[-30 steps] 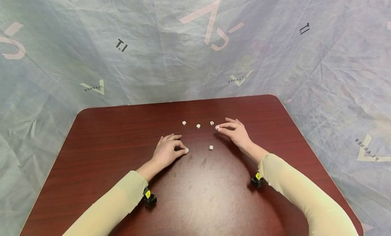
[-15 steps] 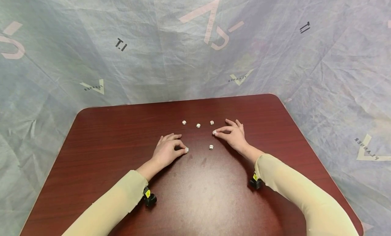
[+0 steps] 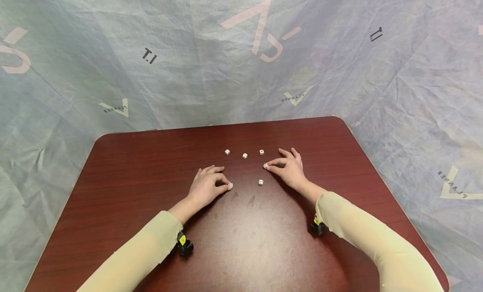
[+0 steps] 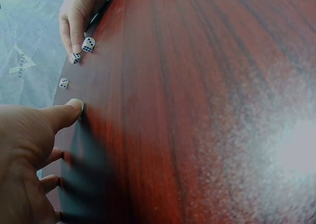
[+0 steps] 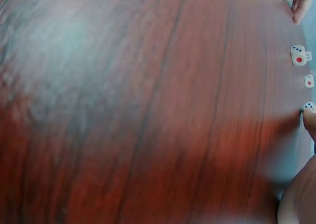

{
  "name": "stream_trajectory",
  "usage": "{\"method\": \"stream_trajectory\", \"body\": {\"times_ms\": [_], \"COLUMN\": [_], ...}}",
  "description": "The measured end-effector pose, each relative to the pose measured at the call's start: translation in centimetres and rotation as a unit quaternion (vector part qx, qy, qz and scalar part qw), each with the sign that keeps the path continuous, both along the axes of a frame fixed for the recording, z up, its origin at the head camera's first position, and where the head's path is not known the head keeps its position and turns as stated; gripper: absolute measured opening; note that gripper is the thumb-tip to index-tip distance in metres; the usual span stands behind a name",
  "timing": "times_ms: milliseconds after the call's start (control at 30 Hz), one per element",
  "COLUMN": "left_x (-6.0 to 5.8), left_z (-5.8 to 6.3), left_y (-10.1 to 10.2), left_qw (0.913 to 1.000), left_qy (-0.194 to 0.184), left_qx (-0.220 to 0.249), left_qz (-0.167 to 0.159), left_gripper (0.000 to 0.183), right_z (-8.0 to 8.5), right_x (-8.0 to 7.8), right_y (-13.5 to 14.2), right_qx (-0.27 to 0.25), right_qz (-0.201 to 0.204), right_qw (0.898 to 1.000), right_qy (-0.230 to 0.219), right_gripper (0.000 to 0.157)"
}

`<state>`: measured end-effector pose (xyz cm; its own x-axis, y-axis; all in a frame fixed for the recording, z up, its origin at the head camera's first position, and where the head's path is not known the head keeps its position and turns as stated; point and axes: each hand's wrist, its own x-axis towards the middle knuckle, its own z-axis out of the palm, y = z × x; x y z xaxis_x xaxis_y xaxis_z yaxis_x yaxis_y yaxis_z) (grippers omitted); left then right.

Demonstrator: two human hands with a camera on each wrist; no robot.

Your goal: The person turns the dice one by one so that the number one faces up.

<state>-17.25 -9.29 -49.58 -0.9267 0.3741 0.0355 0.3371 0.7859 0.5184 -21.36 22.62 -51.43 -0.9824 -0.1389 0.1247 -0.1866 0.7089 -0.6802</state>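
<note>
My left hand point(image 3: 204, 188) pinches a white die point(image 3: 230, 186) between thumb and index finger, low over the table; its other fingers are spread. To the right, my right hand point(image 3: 288, 169) holds another white die point(image 3: 266, 166) between thumb and fingertip, close to the tabletop. Between the hands and slightly nearer lies a loose die point(image 3: 260, 182). In the left wrist view, my left thumb covers most of its die, while the right hand's die point(image 4: 74, 58) shows black pips. The right wrist view catches only part of my right thumb point(image 5: 310, 121) at its edge.
Three more dice lie farther back in a loose row: a left one point(image 3: 227, 152), a middle one point(image 3: 245, 156) and a right one point(image 3: 262, 152). The reddish-brown table point(image 3: 151, 166) has rounded far corners. A grey printed sheet point(image 3: 203, 74) hangs behind it.
My right hand has brought its die a short way toward me and slightly left, away from the back right die. The left hand and the loose dice have stayed put.
</note>
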Motion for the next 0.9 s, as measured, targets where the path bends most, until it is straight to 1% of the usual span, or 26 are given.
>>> {"method": "stream_trajectory", "body": {"times_ms": [333, 467, 567, 633, 767, 900], "left_x": [0.0, 0.0, 0.0, 0.0, 0.0, 0.0], "left_z": [0.0, 0.0, -0.1, 0.0, 0.0, 0.0], "left_y": [0.0, 0.0, 0.0, 0.0, 0.0, 0.0], "left_qw": [1.0, 1.0, 1.0, 1.0, 1.0, 1.0], "left_qy": [-0.002, -0.004, -0.004, -0.003, -0.001, 0.001], "left_qx": [-0.002, -0.001, 0.0, 0.002, 0.006, 0.007], "left_qz": [-0.002, -0.002, -0.002, -0.001, -0.001, 0.0], "left_gripper": [0.008, 0.007, 0.008, 0.008, 0.009, 0.009], "right_z": [0.0, 0.5, 1.1, 1.3, 1.6, 1.2], "right_x": [0.0, 0.1, 0.2, 0.3, 0.4, 0.5], "right_y": [0.4, 0.6, 0.7, 0.7, 0.7, 0.3], "right_qx": [0.011, 0.015, 0.02, 0.025, 0.036, 0.055], "right_qz": [0.008, 0.012, 0.012, 0.008, -0.008, -0.025], "right_qw": [1.0, 1.0, 0.999, 0.999, 0.997, 0.995], "right_qy": [0.011, 0.014, 0.026, 0.038, 0.065, 0.075], "right_gripper": [0.014, 0.023, 0.031, 0.034, 0.034, 0.032]}}
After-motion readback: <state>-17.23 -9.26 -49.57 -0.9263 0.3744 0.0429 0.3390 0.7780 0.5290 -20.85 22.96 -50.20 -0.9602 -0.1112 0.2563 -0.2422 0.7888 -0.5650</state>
